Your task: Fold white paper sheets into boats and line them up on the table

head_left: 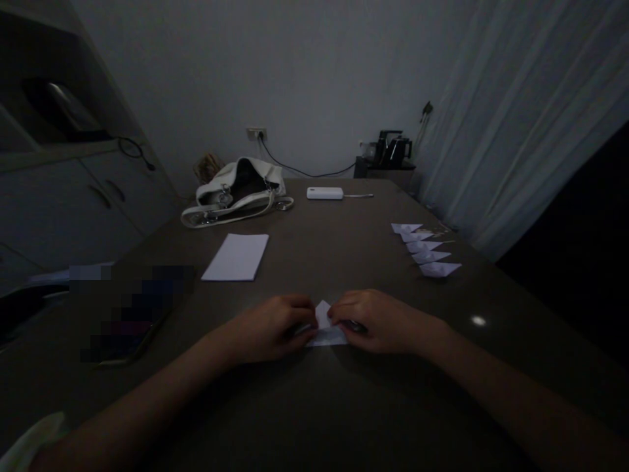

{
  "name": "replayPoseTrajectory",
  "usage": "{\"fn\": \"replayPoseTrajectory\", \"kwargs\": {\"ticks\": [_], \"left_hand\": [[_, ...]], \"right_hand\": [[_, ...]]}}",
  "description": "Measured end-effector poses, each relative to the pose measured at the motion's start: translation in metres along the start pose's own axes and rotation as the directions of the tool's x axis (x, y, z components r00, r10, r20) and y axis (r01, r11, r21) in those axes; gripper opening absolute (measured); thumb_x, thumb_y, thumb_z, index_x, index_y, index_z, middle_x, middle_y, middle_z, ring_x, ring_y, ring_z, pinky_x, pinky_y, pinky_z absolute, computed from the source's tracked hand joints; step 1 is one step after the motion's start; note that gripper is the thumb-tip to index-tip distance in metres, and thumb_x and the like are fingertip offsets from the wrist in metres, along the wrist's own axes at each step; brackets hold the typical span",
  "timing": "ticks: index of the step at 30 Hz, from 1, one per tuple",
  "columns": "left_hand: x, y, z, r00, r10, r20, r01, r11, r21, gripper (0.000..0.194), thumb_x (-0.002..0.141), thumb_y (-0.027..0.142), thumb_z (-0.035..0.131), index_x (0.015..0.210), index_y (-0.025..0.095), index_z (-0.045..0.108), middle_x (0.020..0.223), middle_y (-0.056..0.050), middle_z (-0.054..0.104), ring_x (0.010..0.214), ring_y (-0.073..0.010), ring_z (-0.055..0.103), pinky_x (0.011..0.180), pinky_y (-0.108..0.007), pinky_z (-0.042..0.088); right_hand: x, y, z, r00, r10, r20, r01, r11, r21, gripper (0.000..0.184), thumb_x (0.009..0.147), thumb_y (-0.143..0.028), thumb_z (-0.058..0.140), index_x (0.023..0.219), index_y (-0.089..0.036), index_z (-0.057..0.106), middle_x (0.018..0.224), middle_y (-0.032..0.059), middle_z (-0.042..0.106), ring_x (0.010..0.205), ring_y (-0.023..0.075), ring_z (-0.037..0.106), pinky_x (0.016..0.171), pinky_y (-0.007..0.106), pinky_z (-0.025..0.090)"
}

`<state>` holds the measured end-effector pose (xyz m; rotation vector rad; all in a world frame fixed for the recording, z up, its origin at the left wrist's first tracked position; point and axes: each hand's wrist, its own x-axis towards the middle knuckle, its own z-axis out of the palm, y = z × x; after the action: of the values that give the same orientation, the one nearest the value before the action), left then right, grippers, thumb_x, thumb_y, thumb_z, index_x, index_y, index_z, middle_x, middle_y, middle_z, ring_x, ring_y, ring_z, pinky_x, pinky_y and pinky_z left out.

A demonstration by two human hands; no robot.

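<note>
A small sheet of white paper [326,337], partly folded with a pointed top and a flat strip along its lower edge, lies on the table between my hands. My left hand [282,326] pinches its left side, fingers curled and thumb low. On the other side my right hand [376,321] grips the paper's right part in the same way. The fingers hide both side edges of the paper. Off to the right stand several folded paper boats [441,269] in a row. A stack of white paper [236,257] rests at the left, beyond my left hand.
A white handbag [240,187] sits at the back left of the dark table [314,406]. A white power bank [325,193] with a short cable lies at the far end. Near my left forearm is a blurred-out phone-like device [132,321]. A black kettle [397,152] stands beyond.
</note>
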<state>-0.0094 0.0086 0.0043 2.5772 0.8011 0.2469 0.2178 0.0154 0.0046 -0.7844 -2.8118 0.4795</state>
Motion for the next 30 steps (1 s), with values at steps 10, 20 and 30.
{"fn": "replayPoseTrajectory", "kwargs": {"ticks": [10, 20, 30], "left_hand": [[0.004, -0.01, 0.012, 0.992, -0.059, -0.107, 0.054, 0.997, -0.045, 0.021, 0.091, 0.021, 0.045, 0.092, 0.013, 0.064, 0.091, -0.007, 0.061, 0.077, -0.0132, 0.058, 0.069, -0.022, 0.045], [0.007, -0.012, 0.013, 0.978, -0.154, -0.138, 0.146, 0.987, -0.065, 0.013, 0.086, 0.019, 0.053, 0.086, 0.014, 0.064, 0.084, -0.004, 0.063, 0.072, -0.0123, 0.059, 0.063, -0.02, 0.042], [0.009, -0.013, 0.019, 0.976, -0.141, -0.164, 0.137, 0.99, -0.033, 0.009, 0.085, 0.016, 0.053, 0.086, 0.014, 0.062, 0.083, -0.004, 0.06, 0.072, -0.013, 0.058, 0.064, -0.022, 0.043]], "right_hand": [[0.005, 0.002, 0.01, 0.998, 0.05, -0.036, -0.052, 0.997, -0.053, 0.014, 0.089, -0.022, 0.052, 0.089, -0.016, 0.064, 0.087, 0.0066, 0.066, 0.082, 0.017, 0.06, 0.073, 0.027, 0.042], [0.012, 0.009, 0.017, 0.984, 0.145, -0.104, -0.135, 0.986, 0.097, 0.005, 0.084, -0.015, 0.059, 0.082, -0.013, 0.063, 0.084, 0.0048, 0.06, 0.078, 0.0139, 0.057, 0.069, 0.024, 0.041], [0.016, 0.006, 0.017, 0.982, 0.166, -0.087, -0.156, 0.981, 0.113, 0.008, 0.083, -0.007, 0.057, 0.078, -0.012, 0.06, 0.081, 0.0035, 0.057, 0.075, 0.0128, 0.055, 0.067, 0.023, 0.04]]}}
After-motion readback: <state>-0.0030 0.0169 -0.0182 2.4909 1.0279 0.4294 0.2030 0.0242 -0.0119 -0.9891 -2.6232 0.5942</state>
